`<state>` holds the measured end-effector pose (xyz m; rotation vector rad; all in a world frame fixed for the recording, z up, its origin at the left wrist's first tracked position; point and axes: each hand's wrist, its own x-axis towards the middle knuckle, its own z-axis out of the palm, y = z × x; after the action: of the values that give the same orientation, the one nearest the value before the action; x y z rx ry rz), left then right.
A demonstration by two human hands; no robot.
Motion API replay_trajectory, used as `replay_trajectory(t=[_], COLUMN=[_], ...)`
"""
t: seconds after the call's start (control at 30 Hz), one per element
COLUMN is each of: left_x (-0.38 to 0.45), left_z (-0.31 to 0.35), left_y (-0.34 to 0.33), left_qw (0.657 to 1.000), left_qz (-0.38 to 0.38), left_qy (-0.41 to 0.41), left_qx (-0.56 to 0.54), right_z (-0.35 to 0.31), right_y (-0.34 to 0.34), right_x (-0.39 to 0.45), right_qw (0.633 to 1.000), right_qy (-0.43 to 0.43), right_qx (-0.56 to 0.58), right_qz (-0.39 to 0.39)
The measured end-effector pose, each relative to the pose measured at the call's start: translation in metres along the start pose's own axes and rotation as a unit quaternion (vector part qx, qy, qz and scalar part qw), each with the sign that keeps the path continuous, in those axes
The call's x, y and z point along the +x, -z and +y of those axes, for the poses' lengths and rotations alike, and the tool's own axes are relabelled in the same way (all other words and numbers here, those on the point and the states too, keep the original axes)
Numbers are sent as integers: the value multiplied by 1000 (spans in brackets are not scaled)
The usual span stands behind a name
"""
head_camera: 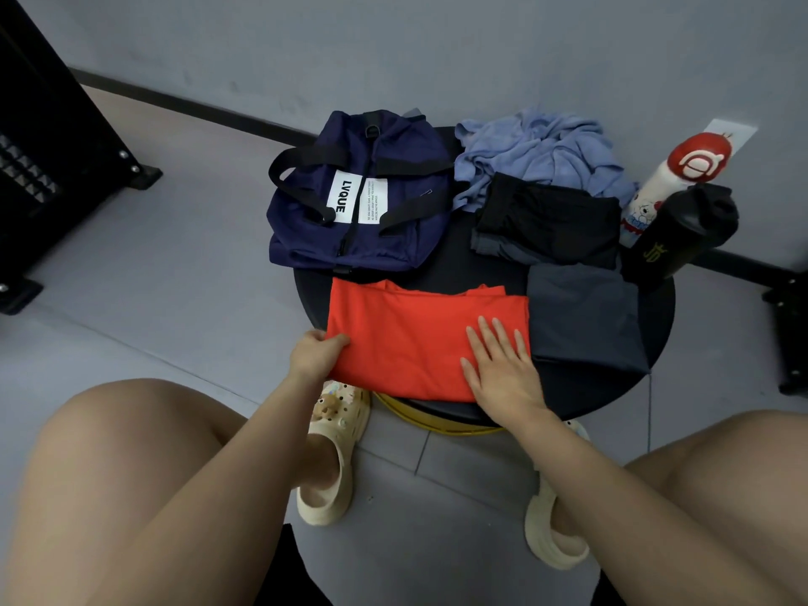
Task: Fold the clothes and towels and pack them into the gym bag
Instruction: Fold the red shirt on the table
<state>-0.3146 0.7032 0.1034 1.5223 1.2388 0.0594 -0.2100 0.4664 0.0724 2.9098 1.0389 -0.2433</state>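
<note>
The red garment (411, 338) is found lying flat, already partly folded, at the near edge of the round black table (656, 325), its near hem reaching the table's rim. Its left edge is pinched by the left hand (315, 352), thumb on top and fingers curled beneath the cloth; the right hand (500, 365) is laid flat on the garment's right part, fingers straight and spread, pressing it down and grasping nothing. The fabric is judged thin, light and limp, with a smooth and possibly slippery face: it will not hold a crease unaided and is likely to slide on the table unless pinned. Hold is best taken at a folded edge or corner, as the left hand has it, with the other palm kept as an anchor at the fold line. The navy gym bag (363, 199) is seen at the far left of the table, touching or just beyond the red garment's far edge; whether its zip is open cannot be told. A folded dark grey garment (586, 317) lies just beside the red one towards the right edge, black clothing (546, 216) behind it, and a crumpled blue towel (538, 150) at the far edge, still unfolded. Two bottles, one white and red (673, 172) and one black (682, 234), stand at the far right edge. Packing is judged not yet begun.
</note>
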Motion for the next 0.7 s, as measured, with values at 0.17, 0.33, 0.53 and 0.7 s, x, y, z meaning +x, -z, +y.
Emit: replay_trajectory(t=[0.17, 0.33, 0.53, 0.7], left_x=[-23, -52, -72, -82], left_z=[10, 20, 14, 4], left_y=[-20, -47, -90, -108], left_qw=[982, 958, 914, 893], left_qz=[39, 43, -27, -141], left_qy=[-178, -264, -338, -370], left_qx=[44, 105, 224, 214], right_z=[10, 9, -3, -9], right_y=[5, 14, 44, 50], right_x=[-2, 3, 19, 30], right_qw=[993, 969, 864, 884], right_qy=[-5, -38, -159, -191], right_qx=[102, 238, 477, 427], right_qz=[-64, -51, 25, -2])
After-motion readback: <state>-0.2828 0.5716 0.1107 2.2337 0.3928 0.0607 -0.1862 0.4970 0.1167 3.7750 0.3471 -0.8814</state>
